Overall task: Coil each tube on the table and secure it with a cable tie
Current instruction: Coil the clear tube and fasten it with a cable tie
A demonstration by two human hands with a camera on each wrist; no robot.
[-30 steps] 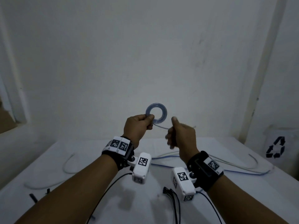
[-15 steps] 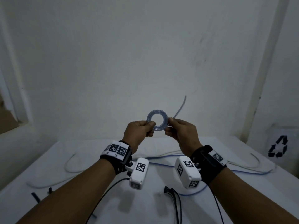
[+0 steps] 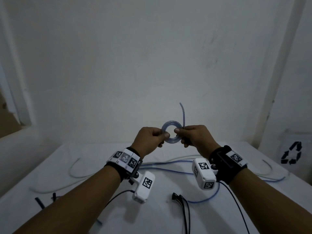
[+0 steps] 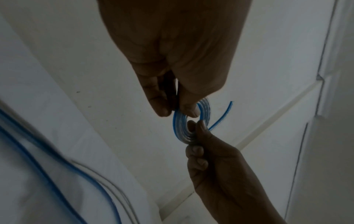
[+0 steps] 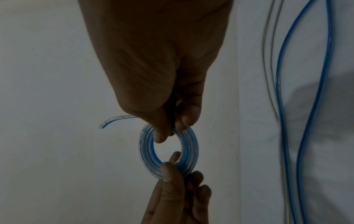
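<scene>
1. A white-covered table [image 3: 64, 166] carries loose clear and blue tubes [image 3: 168, 169] and black cable ties [image 3: 184, 201].
2. Above it, left hand [image 3: 148, 139] and right hand [image 3: 195, 137] each pinch opposite sides of a flat, ring-shaped coil [image 3: 168, 127] of clear, blue-striped tubing.
3. Its free end [image 3: 183, 114] curves upward.

Dim room; bare white wall [image 3: 135, 65]; white-covered table [image 3: 84, 166].

coil [image 3: 171, 133] between left hand [image 3: 148, 141], right hand [image 3: 196, 139], above table [image 3: 84, 208]; cable ties [image 3: 183, 208] on table.
</scene>
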